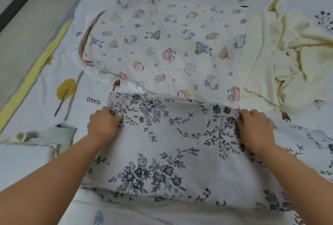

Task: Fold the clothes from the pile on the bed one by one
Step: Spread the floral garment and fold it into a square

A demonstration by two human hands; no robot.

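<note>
A white garment with a dark grey floral print [171, 145] lies spread in front of me on the bed. My left hand [103, 123] pinches its left edge near the far corner. At the opposite side my right hand [255, 127] grips the right edge, where the cloth bunches under the fingers. Beyond it a white garment with cartoon characters [162, 44] lies flat, partly under the floral one's far edge. A pale yellow garment [288, 59] lies crumpled at the right.
The bed sheet [59, 80] is light blue with trees and mushrooms. A folded pale green and patterned stack [45, 140] sits at the left. The bed's left edge with a yellow stripe [32, 73] meets a grey floor.
</note>
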